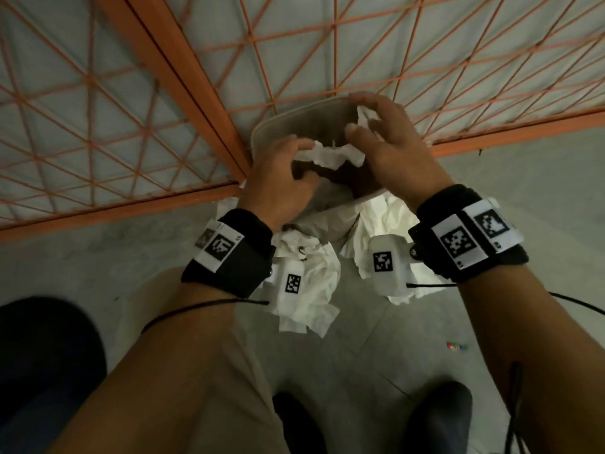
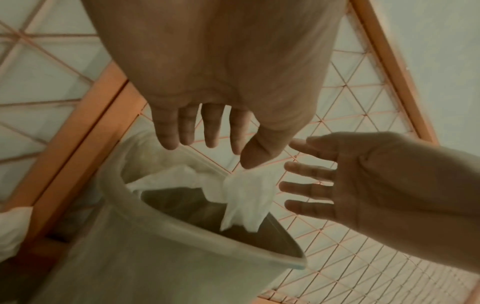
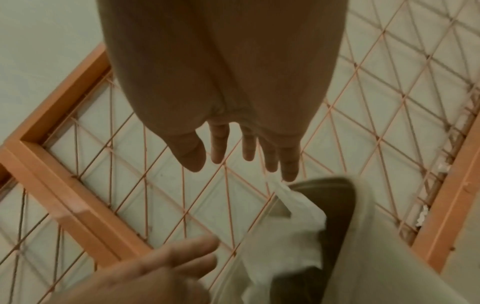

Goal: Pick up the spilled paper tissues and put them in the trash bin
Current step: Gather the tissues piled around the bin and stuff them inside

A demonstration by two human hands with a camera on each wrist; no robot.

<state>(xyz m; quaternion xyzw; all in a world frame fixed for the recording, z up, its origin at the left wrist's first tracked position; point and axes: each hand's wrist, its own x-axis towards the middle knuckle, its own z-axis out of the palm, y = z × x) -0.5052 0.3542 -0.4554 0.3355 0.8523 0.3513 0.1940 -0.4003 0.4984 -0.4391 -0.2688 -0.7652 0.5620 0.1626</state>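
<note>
A pale plastic trash bin (image 1: pixel 265 132) stands against an orange mesh fence. Both hands hover over its mouth. My left hand (image 1: pixel 294 158) and right hand (image 1: pixel 363 122) have their fingers spread, with a crumpled white tissue (image 1: pixel 330 155) loose between them above the opening. In the left wrist view the left hand (image 2: pixel 228 152) shows straight fingers; the tissue (image 2: pixel 246 195) droops into the bin (image 2: pixel 182 232) beside the spread right hand (image 2: pixel 363 181). Seen from the right wrist, the right hand (image 3: pixel 239 166) is equally straight above the tissue (image 3: pixel 293 226). Two more crumpled tissues (image 1: pixel 307 283) (image 1: pixel 389 221) lie on the floor before the bin.
Orange wire mesh panels (image 1: pixel 163 77) with thick frames stand behind and left of the bin. My dark shoes (image 1: pixel 438 417) are on the grey floor below. A small coloured scrap (image 1: pixel 456 346) lies at the right, and a dark rounded object (image 1: pixel 42 362) at the lower left.
</note>
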